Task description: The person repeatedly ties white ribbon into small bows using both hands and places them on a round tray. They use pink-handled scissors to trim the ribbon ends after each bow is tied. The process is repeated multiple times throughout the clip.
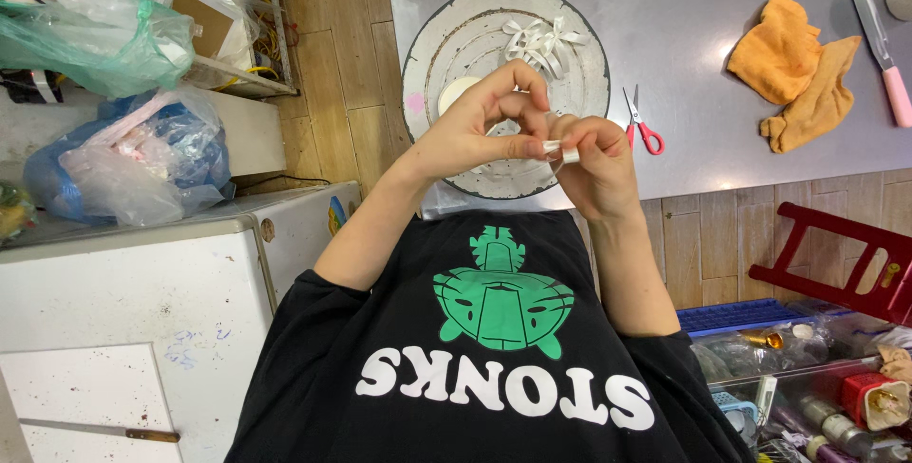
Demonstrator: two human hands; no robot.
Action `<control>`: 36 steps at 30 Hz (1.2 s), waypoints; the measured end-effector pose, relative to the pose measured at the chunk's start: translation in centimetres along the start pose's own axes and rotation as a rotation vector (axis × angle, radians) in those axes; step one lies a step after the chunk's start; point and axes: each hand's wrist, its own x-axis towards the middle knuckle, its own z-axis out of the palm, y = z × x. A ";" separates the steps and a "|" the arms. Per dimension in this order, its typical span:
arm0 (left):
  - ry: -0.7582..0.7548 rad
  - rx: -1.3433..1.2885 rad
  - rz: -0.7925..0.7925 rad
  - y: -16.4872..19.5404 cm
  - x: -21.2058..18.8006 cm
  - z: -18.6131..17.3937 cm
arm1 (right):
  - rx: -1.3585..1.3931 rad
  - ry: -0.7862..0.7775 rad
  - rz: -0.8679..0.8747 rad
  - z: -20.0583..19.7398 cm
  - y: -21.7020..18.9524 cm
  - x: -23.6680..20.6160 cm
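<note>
While both hands are meeting above the round white turntable [432, 55], the left hand [475, 126] and right hand [594, 164] are pinching a small white strip [560, 150], possibly ribbon. A white ribbon bow [540, 42] is lying on the turntable; red-handled scissors [641, 123] are resting on the desk [703, 7] nearby.

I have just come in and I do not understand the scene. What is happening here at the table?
A person in a black shirt holds a small white piece between both hands, above a round white turntable. The left hand pinches it from one side, the right hand from the other. A white ribbon bow lies on the turntable. Red scissors, an orange cloth and a pink-handled knife lie on the steel table.
</note>
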 end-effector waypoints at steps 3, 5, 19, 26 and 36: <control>0.015 -0.038 0.007 -0.2 -0.2 0.0 | -0.165 -0.041 -0.012 0.8 -1.1 0.1; 0.013 -0.020 0.002 -0.1 -0.4 0.0 | -0.366 -0.033 -0.056 1.6 -2.0 0.0; 0.232 0.259 0.116 0.6 -0.4 3.6 | -1.046 0.378 -0.671 5.6 -0.6 0.0; 0.389 0.425 0.286 -0.1 -0.3 2.9 | -1.200 0.346 -0.606 5.3 -1.5 -0.5; 0.387 -0.128 0.062 0.2 0.0 2.0 | -1.117 0.357 -0.606 4.8 -2.8 -0.5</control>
